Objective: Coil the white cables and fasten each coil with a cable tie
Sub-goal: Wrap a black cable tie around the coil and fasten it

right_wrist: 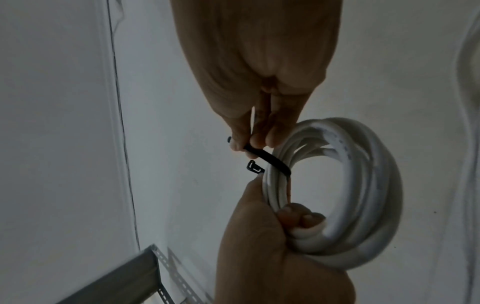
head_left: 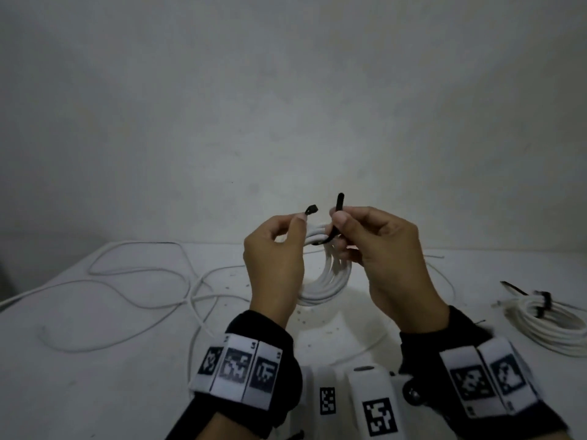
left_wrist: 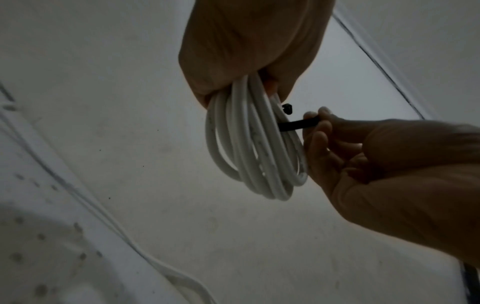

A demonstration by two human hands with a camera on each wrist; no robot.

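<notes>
A coil of white cable (head_left: 330, 281) hangs above the table, gripped at its top by my left hand (head_left: 297, 223). A black cable tie (head_left: 337, 208) is looped around the coil's top strands. Its square head (head_left: 311, 210) sticks out at my left thumb tip. My right hand (head_left: 338, 222) pinches the tie's strap, whose free end points up. In the left wrist view the coil (left_wrist: 254, 144) hangs from my left hand (left_wrist: 246, 61) and the strap (left_wrist: 298, 125) runs to my right fingers (left_wrist: 319, 127). The right wrist view shows strap (right_wrist: 267, 159), head (right_wrist: 255, 166) and coil (right_wrist: 363, 185).
Loose white cable (head_left: 127, 281) sprawls over the left of the white table (head_left: 95, 376). A coil bound with a black tie (head_left: 556, 322) lies at the right edge. A plain wall stands close behind. A slotted metal bar (right_wrist: 130, 277) shows low in the right wrist view.
</notes>
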